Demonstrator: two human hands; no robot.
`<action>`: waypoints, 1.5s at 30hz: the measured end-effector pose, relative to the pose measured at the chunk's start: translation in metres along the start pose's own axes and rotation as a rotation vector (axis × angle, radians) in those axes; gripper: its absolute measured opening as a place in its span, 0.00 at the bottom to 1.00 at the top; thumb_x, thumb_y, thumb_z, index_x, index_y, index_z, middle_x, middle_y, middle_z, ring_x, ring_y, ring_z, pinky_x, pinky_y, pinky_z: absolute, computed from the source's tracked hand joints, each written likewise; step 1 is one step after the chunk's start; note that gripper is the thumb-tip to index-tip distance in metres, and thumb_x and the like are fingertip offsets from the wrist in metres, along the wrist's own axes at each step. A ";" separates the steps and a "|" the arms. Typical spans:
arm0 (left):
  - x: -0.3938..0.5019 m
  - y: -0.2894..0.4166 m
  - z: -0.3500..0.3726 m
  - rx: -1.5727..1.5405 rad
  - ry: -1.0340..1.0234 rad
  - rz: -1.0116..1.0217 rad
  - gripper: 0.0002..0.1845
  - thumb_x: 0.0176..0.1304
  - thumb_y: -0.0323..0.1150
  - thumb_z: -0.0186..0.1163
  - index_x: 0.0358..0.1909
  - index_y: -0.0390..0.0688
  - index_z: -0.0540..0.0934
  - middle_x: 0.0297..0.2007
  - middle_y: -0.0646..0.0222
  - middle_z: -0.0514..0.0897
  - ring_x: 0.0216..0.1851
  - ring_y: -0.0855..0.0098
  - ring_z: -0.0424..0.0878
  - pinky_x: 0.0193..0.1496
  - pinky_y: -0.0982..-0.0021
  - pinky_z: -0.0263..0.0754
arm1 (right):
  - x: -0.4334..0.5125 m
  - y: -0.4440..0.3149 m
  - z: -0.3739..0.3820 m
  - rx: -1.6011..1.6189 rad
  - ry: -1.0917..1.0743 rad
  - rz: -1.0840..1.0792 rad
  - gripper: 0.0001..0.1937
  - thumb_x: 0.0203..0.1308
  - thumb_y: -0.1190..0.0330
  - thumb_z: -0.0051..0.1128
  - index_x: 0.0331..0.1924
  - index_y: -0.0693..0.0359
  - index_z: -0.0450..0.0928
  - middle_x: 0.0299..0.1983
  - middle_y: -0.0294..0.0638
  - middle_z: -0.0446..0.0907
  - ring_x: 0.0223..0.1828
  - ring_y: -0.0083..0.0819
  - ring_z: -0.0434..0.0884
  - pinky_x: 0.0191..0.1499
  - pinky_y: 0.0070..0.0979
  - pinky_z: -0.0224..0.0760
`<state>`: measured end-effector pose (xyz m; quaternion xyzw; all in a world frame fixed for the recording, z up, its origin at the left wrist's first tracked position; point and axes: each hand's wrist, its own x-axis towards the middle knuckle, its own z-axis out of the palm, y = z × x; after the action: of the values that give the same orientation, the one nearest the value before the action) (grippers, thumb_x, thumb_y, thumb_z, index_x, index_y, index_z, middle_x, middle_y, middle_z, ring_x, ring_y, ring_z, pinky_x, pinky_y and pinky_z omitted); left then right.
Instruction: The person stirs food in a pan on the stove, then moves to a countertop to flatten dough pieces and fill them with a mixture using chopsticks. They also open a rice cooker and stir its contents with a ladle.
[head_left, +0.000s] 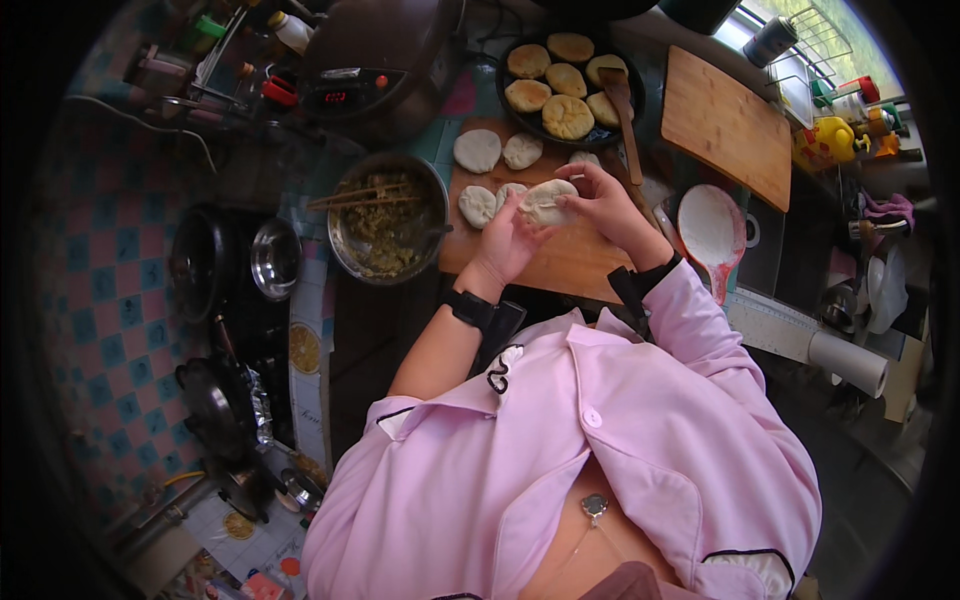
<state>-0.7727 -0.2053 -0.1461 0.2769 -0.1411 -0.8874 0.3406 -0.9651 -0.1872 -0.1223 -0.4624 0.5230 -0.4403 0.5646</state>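
Between my two hands is a white dough bun (549, 202), held above a wooden board (555, 262). My left hand (508, 238) supports its left side from below. On its right edge rest the fingers and thumb of my right hand (598, 201). Several pale raw buns lie on the board beyond my hands, among them a round flat one (477, 151) and a pleated one (477, 206). Left of the board stands a metal bowl (388, 277) holding a chopped greenish-yellow filling (379, 225). A pair of chopsticks (367, 196) lies across the bowl.
Browned flatbreads (568, 118) fill a dark round pan (504, 97) behind the board, with a wooden spatula (619, 105) leaning in it. A dipper of white flour (711, 221) and a second board (724, 127) are at right. An electric cooker (375, 60) stands at the back left.
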 end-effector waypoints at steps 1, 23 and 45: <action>0.000 0.004 0.009 -0.180 -0.116 -0.054 0.30 0.78 0.51 0.34 0.69 0.37 0.61 0.66 0.55 0.68 0.66 0.57 0.68 0.71 0.54 0.61 | -0.004 -0.008 -0.001 0.019 -0.029 -0.029 0.19 0.58 0.77 0.63 0.54 0.62 0.74 0.44 0.38 0.81 0.45 0.22 0.81 0.46 0.22 0.76; -0.021 0.018 0.061 0.096 -0.203 -0.131 0.26 0.78 0.41 0.39 0.68 0.31 0.62 0.62 0.57 0.71 0.63 0.64 0.72 0.68 0.58 0.66 | -0.047 -0.059 -0.005 -0.736 0.192 -0.651 0.07 0.45 0.74 0.68 0.30 0.57 0.83 0.39 0.37 0.80 0.42 0.39 0.79 0.44 0.32 0.74; -0.023 0.014 0.067 0.042 -0.204 -0.133 0.25 0.77 0.39 0.44 0.67 0.33 0.63 0.62 0.57 0.72 0.63 0.64 0.72 0.69 0.58 0.67 | -0.041 -0.036 0.010 -0.006 0.262 -0.130 0.15 0.53 0.74 0.68 0.45 0.62 0.77 0.43 0.37 0.80 0.43 0.25 0.78 0.47 0.23 0.72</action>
<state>-0.7908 -0.1958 -0.0769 0.2009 -0.1747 -0.9285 0.2590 -0.9579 -0.1530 -0.0796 -0.4358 0.5624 -0.5310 0.4603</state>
